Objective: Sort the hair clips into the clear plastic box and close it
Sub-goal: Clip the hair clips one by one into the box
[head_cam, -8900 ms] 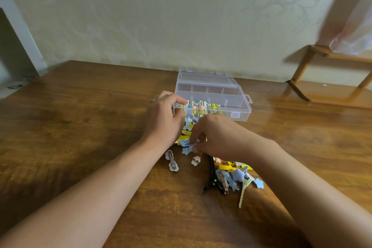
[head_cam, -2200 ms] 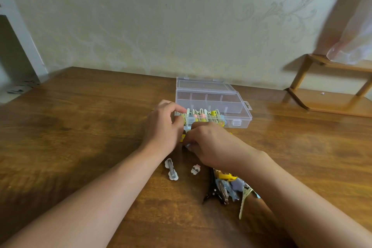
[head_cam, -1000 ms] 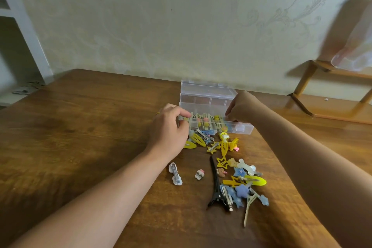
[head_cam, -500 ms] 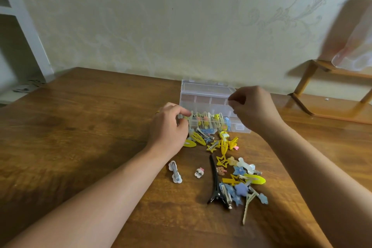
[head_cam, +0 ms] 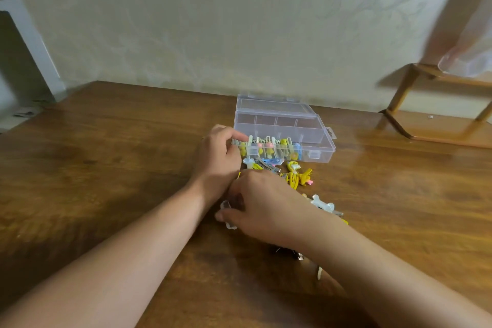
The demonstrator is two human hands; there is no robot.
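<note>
The clear plastic box [head_cam: 318,154] lies open on the wooden table [head_cam: 106,157], lid folded back. Several clips [head_cam: 269,145] stand in a row in its front compartment; the rear compartments look bare. My left hand [head_cam: 215,165] grips the box's front left corner. Loose hair clips lie in front of the box, among them a yellow one [head_cam: 295,177] and a white bone-shaped one [head_cam: 323,204]. My right hand [head_cam: 266,210] is down over the left side of the pile, thumb and fingers pinching a small white clip [head_cam: 225,205]. My right arm hides much of the pile.
A low wooden stand [head_cam: 399,125] sits at the right rear of the table, with a clear plastic bag [head_cam: 468,56] above it. The wall runs just behind the box. A white shelf frame [head_cam: 34,42] stands beyond the table's left corner.
My right hand has come back from the box's front row and dropped onto the white clip left of the pile. A blue clip now stands in the row. The left hand has stayed put.
</note>
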